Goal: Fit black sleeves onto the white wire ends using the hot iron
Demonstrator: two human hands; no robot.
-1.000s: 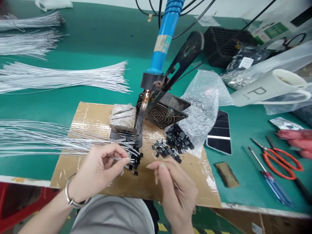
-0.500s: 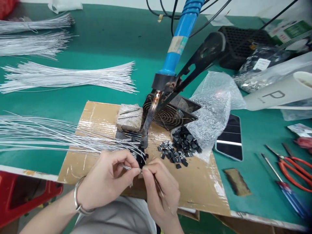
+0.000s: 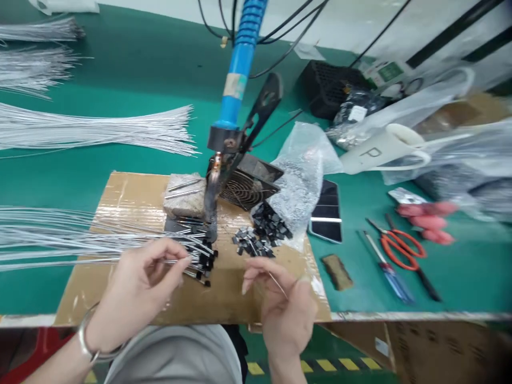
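Note:
My left hand [image 3: 138, 290], with a metal bangle on the wrist, is at the right end of a bundle of thin silvery wires [image 3: 60, 240]. Its thumb and forefinger are pinched on a wire whose far part runs back among the others. Small black tips [image 3: 206, 261] cap the wire ends just beyond those fingers. Apart from it, over the cardboard, my right hand [image 3: 290, 312] is turned partly palm up. A thin metal needle [image 3: 278, 285] lies between its thumb and fingers. Loose black pieces [image 3: 254, 242] are piled just beyond that hand.
A blue-handled soldering iron [image 3: 236, 85] hangs in a stand above the cardboard sheet [image 3: 100, 288]. Behind it are a stone block [image 3: 184, 197] and a small fan [image 3: 244, 186]. To the right lie a phone [image 3: 327, 213], orange-handled pliers [image 3: 400, 250] and a screwdriver [image 3: 390, 274].
My hands have moved apart: they met at a wire end before, and now the left is by the bundle while the right has drawn away rightward with the needle. The view has shifted right.

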